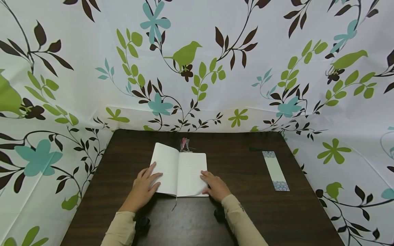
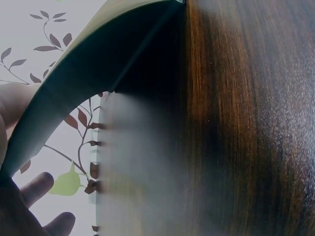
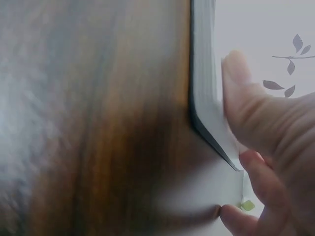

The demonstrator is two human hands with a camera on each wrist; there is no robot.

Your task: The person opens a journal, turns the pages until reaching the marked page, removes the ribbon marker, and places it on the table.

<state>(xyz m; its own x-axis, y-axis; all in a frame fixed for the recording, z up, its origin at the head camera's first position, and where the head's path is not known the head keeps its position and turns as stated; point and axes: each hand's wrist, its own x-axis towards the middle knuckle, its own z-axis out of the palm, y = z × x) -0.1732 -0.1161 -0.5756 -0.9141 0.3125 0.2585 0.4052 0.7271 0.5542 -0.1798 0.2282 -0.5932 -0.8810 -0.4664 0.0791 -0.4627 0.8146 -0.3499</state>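
Note:
An open notebook [image 1: 192,174] with pale pages lies on the dark wooden table, its left side raised and tilted. My left hand [image 1: 143,188] holds that side at its outer edge. In the left wrist view, the notebook's dark cover [image 2: 64,93] bends in an arch, with fingertips [image 2: 39,189] showing below it. My right hand [image 1: 217,186] grips the right edge near the lower corner. In the right wrist view, the thumb [image 3: 238,69] lies along the page side and other fingers sit below the cover corner. A thin ribbon [image 1: 174,205] hangs from the spine's bottom.
Beyond the notebook's top edge lies a small bundle with pink and pale strands [image 1: 184,144]. To the right on the table [image 1: 240,177] rests a pale bookmark [image 1: 275,171] with blue patterned ends and a dark tassel [image 1: 255,149]. Leaf-and-bird patterned cloth [image 1: 197,95] surrounds the table.

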